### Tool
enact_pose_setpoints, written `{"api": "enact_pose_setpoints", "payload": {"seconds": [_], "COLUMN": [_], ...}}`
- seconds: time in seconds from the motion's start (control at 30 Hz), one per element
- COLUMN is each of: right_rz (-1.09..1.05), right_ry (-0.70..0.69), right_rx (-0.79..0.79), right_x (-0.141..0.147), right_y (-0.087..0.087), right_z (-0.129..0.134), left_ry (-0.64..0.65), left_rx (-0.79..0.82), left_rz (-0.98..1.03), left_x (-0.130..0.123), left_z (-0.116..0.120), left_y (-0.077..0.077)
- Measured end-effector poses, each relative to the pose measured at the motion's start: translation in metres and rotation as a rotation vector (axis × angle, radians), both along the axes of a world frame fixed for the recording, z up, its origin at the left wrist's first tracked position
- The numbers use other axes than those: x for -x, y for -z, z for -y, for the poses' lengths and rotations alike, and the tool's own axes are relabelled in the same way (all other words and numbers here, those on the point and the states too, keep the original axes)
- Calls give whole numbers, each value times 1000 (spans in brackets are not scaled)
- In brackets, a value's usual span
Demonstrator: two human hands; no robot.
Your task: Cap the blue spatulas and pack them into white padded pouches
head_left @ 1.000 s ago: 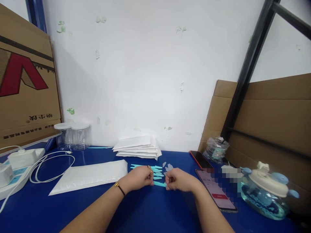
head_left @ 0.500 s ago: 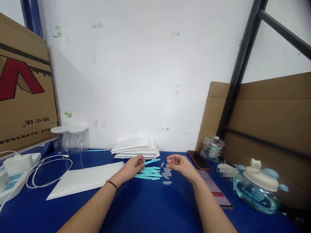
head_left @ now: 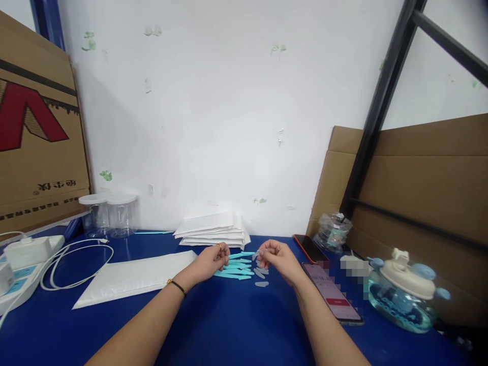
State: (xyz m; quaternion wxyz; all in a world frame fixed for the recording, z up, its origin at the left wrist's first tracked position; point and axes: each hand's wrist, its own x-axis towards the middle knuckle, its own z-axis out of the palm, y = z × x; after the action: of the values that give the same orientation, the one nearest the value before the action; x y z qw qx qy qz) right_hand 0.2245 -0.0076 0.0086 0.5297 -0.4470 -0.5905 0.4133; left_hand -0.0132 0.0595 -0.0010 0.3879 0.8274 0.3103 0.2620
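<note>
Left hand [head_left: 224,260] curled at teal sticks [head_left: 239,266], lower centre; right hand [head_left: 264,255] bent at clear strips [head_left: 259,273]; could not tell whether either gripped. Sticks pointed rightward, long axes near-level.

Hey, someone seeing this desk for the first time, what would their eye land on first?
Probably the bright turquoise sticks at the centre of the blue table, with the left hand on their left and the right hand by the small translucent pieces. Next, perhaps, the big red mark on the cardboard box at far left.
</note>
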Motion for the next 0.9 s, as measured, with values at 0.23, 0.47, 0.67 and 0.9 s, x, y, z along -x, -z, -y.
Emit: {"api": "enact_pose_setpoints", "payload": {"seconds": [0.23,0.47,0.67,0.9], "right_rz": [53,165,697,984], "right_ry": [-82,-168,-56,-91], "right_rx": [45,131,27,48], "right_x": [9,5,-13,-9], "right_y": [4,-1,5,22], "right_z": [0,6,4,0], "left_ry": [40,87,203,-75], "left_rx": [97,48,45,-472], "left_rz": [-12,-228,-438,-486], "left_x": [-4,-4,-4,-7], "left_z": [7,19,20,14], "left_y": [-1,-12,-2,6]}}
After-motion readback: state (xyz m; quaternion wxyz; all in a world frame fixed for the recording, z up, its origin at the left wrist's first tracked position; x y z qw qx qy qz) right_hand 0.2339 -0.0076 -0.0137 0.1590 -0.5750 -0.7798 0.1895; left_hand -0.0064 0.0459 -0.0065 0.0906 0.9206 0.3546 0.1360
